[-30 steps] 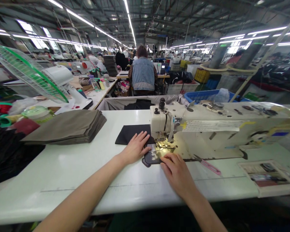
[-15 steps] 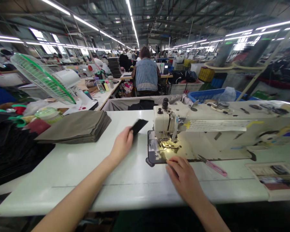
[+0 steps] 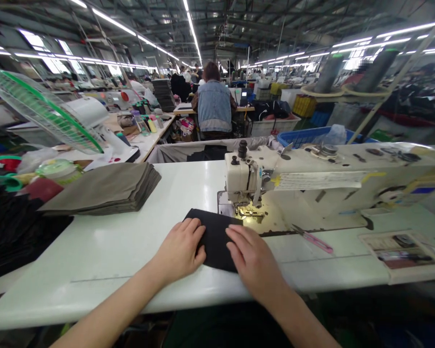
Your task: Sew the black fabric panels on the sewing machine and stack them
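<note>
A black piece of fabric (image 3: 217,244) lies on the pale green sewing table, just in front of the sewing machine (image 3: 243,186). My left hand (image 3: 183,247) holds its left edge, fingers curled and thumb on the cloth. On the right edge, my right hand (image 3: 255,261) grips the fabric with bent fingers; its thumb is partly hidden. The far right corner of the cloth reaches the machine's bed plate near the lit needle area (image 3: 252,212). Pink-handled thread snips (image 3: 317,241) rest to the right of my right hand.
A stack of grey-brown fabric panels (image 3: 105,188) lies at the left, beside a tilted fan (image 3: 50,111). A tray of small tools (image 3: 398,253) sits at the right. Behind the table stands a blue basket (image 3: 300,137); a person in a denim vest (image 3: 214,107) sits farther ahead.
My left hand has brought the black fabric from beside the machine head down to the front of the table. My right hand, earlier at the machine bed's edge, now holds the fabric too.
</note>
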{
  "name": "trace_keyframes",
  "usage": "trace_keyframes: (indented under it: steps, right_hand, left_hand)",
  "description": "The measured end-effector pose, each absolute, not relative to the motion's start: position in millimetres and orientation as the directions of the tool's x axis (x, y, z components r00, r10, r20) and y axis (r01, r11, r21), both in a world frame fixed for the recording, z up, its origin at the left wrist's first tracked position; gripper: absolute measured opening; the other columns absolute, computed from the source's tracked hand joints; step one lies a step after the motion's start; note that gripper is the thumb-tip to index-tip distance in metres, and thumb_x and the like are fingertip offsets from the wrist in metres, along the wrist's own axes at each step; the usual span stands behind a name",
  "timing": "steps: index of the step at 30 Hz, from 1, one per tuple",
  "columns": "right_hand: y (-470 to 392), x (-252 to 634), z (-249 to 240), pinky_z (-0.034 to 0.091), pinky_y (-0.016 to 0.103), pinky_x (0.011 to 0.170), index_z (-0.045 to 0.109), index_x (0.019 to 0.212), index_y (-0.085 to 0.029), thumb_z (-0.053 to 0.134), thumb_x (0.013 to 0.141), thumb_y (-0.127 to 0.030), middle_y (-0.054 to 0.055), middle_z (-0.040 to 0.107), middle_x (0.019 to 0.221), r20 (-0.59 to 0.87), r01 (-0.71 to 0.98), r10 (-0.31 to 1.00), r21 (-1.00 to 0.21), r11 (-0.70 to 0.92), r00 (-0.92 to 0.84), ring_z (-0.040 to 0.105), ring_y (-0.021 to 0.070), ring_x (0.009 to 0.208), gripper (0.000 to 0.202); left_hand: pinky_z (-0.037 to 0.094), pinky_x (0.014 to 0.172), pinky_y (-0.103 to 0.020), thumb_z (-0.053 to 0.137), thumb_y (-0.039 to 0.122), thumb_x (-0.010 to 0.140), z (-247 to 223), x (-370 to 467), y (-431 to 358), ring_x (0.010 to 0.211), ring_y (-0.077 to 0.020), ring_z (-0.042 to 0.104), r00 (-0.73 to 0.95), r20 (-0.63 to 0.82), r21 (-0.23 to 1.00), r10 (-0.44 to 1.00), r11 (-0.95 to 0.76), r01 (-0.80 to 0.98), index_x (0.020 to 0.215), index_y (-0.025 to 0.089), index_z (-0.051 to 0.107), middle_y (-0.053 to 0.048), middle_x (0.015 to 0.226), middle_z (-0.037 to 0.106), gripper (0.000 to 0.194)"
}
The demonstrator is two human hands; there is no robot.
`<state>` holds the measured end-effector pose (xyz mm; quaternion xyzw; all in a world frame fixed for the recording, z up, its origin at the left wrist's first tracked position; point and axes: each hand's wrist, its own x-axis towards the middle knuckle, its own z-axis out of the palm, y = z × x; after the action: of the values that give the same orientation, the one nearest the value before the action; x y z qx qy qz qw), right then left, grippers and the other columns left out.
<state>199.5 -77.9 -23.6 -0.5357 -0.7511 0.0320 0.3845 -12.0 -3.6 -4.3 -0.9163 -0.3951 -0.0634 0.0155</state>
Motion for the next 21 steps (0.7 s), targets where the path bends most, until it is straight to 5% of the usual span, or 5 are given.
trace_keyframes:
  steps: [6, 12, 21]
  right_hand:
    - [-77.0, 188.1, -50.7, 0.049, 0.051, 0.108, 0.057, 0.137, -0.011, 0.053, 0.096, -0.019, 0.017, 0.058, 0.143, 0.420, 0.843, 0.886, -0.388, 0.372, -0.198, 0.053, 0.0303, 0.134, 0.043]
    - [-80.1, 224.6, -58.5, 0.050, 0.050, 0.107, 0.064, 0.129, -0.014, 0.054, 0.094, -0.017, 0.014, 0.064, 0.135, 0.446, 0.848, 0.880, -0.392, 0.357, -0.165, 0.060, 0.0285, 0.125, 0.036]
    - [-63.3, 231.6, -53.9, 0.051, 0.051, 0.106, 0.065, 0.125, -0.017, 0.056, 0.093, -0.018, 0.014, 0.066, 0.130, 0.461, 0.831, 0.872, -0.413, 0.373, -0.162, 0.060, 0.0281, 0.122, 0.033]
  left_hand:
    - [0.033, 0.118, -0.057, 0.046, 0.024, 0.092, -30.3, -20.3, -14.3, 0.149, -0.0336, 0.029, 0.711, 0.179, 0.083, 0.680, -0.731, 0.678, 0.150, 0.014, 0.040, -0.016, 0.160, 0.036, 0.058]
    - [0.027, 0.118, -0.062, 0.051, 0.045, 0.098, -21.7, -4.0, -6.4, 0.147, -0.0373, 0.033, 0.666, 0.138, 0.150, 0.733, -0.680, 0.718, 0.139, 0.014, 0.055, -0.017, 0.155, 0.045, 0.051]
    - [0.023, 0.122, -0.054, 0.048, 0.040, 0.102, -16.8, 27.0, 25.3, 0.150, -0.0263, 0.030, 0.829, 0.064, 0.304, 0.556, -0.802, 0.515, 0.153, 0.025, 0.039, -0.008, 0.160, 0.038, 0.053]
